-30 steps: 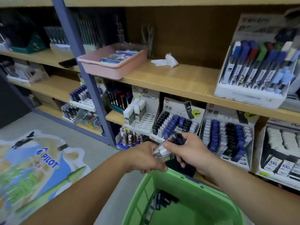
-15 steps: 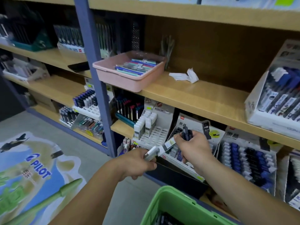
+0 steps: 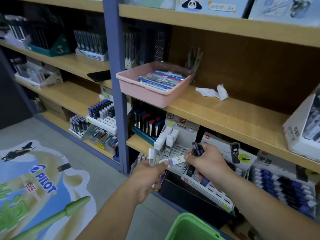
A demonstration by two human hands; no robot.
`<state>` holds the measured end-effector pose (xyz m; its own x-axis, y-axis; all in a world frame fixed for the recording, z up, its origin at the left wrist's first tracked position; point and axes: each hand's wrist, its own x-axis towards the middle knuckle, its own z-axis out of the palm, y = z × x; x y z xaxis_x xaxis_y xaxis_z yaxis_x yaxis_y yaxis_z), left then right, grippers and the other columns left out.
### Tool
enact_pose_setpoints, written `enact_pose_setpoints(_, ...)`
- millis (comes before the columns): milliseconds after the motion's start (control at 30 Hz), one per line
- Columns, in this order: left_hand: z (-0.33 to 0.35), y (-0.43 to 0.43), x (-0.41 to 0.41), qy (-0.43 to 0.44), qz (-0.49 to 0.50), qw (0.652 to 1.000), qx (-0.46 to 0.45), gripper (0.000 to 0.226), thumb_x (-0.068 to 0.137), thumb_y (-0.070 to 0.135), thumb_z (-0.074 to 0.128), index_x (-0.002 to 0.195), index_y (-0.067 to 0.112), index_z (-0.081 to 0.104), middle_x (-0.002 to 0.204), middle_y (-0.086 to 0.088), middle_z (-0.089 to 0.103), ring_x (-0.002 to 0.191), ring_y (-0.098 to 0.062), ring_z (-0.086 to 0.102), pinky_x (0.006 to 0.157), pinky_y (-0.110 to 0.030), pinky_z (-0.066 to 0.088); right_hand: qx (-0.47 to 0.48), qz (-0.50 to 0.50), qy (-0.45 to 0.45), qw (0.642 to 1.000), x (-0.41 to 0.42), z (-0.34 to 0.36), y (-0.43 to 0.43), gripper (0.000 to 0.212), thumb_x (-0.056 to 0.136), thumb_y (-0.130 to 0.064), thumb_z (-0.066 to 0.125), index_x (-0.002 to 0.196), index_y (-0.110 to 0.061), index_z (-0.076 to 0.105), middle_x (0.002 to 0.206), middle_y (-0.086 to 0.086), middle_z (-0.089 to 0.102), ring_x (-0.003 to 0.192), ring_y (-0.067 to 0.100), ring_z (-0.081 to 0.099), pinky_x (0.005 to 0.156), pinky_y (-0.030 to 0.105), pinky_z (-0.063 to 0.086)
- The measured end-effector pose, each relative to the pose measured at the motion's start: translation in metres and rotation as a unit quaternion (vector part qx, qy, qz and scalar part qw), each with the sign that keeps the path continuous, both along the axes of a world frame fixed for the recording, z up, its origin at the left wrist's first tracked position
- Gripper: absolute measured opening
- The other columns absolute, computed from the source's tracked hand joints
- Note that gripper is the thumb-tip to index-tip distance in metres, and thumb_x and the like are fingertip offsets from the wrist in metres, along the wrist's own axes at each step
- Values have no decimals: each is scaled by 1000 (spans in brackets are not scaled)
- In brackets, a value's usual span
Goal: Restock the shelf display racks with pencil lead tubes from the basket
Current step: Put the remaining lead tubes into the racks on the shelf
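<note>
Wooden shelf boards carry a pink tray; below it the left hand curls round white-capped pencil lead tubes, and the right hand clutches dark blue tubes while pinching one labelled tube. That tube is best seated upright in a free slot of the white rack under the tray, matching caps; the green basket rim shows lower down.

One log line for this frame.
left hand grip: white lead tubes | right hand grip: dark tubes plus labelled tube | green basket: below hands
</note>
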<state>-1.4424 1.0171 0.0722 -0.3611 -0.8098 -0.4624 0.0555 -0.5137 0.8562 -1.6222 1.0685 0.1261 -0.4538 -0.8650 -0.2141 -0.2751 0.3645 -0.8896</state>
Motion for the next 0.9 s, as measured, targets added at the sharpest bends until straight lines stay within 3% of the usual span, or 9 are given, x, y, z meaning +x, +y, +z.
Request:
enact_pose_setpoints(100, 0, -10, 1, 107, 73, 991, 31, 23, 92, 8, 77, 103, 11, 58, 63, 1, 55, 53, -12, 40, 53, -27, 38, 55, 70, 27, 996, 0, -1, -1, 17, 90, -17, 76, 97, -3, 68, 84, 15, 76, 48, 17, 51, 44, 29, 44)
enact_pose_setpoints(167, 1, -9, -2, 130, 53, 989, 36, 21, 92, 8, 77, 106, 9, 61, 65, 0, 56, 54, -12, 43, 52, -26, 38, 66, 98, -29, 993, 5, -9, 1, 22, 91, -21, 77, 100, -3, 67, 83, 11, 77, 49, 17, 50, 44, 28, 42)
enact_pose_setpoints(233, 0, -5, -8, 109, 27, 993, 27, 15, 95, 15, 75, 104, 7, 65, 69, -4, 58, 56, -13, 48, 51, -25, 40, 65, 94, -83, 990, 11, -16, 2, 27, 91, -25, 78, 102, -4, 66, 83, 12, 77, 51, 18, 49, 45, 27, 41)
enact_pose_setpoints(333, -3, -3, -9, 13, -1, 999, -45, 25, 98, 29, 70, 107, 6, 65, 69, -9, 63, 60, -19, 52, 52, -28, 41, 48, 70, -39, 996, 16, -20, -1, 24, 91, -28, 78, 99, -8, 68, 80, 11, 73, 52, 18, 50, 44, 28, 40)
enact_pose_setpoints(433, -5, -1, -1, -64, -73, 987, -127, 25, 99, 34, 68, 96, 9, 62, 60, -3, 54, 54, -17, 45, 51, -29, 38, -29, 15, -36, 999, 13, -16, -8, 17, 90, -25, 79, 99, -16, 69, 77, 12, 65, 51, 20, 50, 44, 29, 43)
enact_pose_setpoints(567, 2, 2, 7, -80, -121, 976, -164, 22, 98, 34, 70, 90, 15, 63, 56, 10, 45, 51, -11, 38, 52, -25, 36, -18, 100, -54, 993, 11, -3, -20, 18, 89, -20, 79, 106, -23, 72, 81, 9, 68, 56, 21, 55, 46, 30, 47)
enact_pose_setpoints(667, 3, 1, 13, -73, -121, 976, -167, 20, 98, 34, 70, 92, 16, 67, 55, 12, 49, 49, -8, 43, 52, -22, 40, -7, 137, -23, 990, 7, 1, -26, 16, 90, -17, 78, 105, -19, 72, 68, -1, 65, 54, 18, 53, 45, 29, 46)
enact_pose_setpoints(800, 0, -8, 16, -101, -36, 987, -119, 25, 101, 39, 65, 102, 14, 65, 73, -5, 71, 51, -14, 52, 45, -23, 40, -29, 88, 4, 996, 4, -1, -39, 16, 88, -15, 77, 102, -16, 69, 67, 3, 60, 54, 19, 53, 48, 31, 46)
enact_pose_setpoints(900, -11, -17, 19, -158, 12, 981, -108, 18, 102, 34, 63, 101, 16, 63, 68, -5, 63, 41, -9, 42, 42, -20, 32, -63, 49, 57, 995, 6, -11, -54, 16, 88, -15, 73, 101, -9, 64, 69, 4, 53, 55, 19, 48, 52, 30, 42)
